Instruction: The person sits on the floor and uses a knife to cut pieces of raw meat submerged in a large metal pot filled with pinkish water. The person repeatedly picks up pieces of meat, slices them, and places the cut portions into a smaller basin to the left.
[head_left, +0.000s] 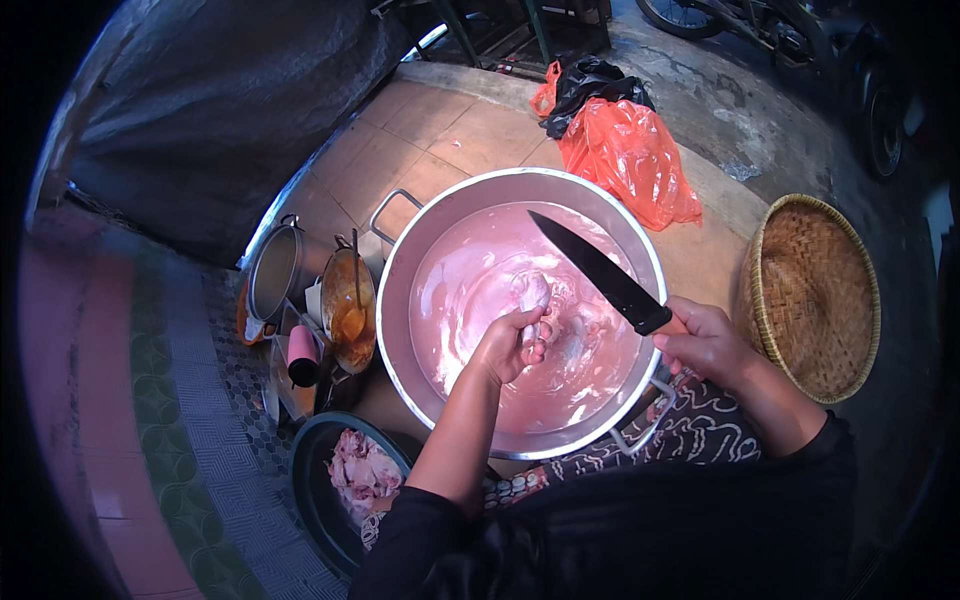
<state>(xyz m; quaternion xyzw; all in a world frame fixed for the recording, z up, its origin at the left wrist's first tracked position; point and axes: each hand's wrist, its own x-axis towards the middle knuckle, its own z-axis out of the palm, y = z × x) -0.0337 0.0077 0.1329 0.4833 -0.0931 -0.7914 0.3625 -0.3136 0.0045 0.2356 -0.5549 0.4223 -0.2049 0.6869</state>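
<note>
A large two-handled metal pot stands before me, holding cloudy pinkish water. Above that water my left hand grips a pale piece of raw meat, possibly poultry. More pale pieces show partly under the surface. My right hand holds a kitchen knife by its handle over the pot's right rim. The dark blade points up and left, apart from the meat. Down to the left, a dark green basin contains several pieces of raw meat, partly hidden by my left arm.
A woven bamboo basket sits at the right. Red and black plastic bags lie beyond the pot. Left are a metal pot, a wok with orange residue and a pink cylindrical container. A motorcycle stands far right.
</note>
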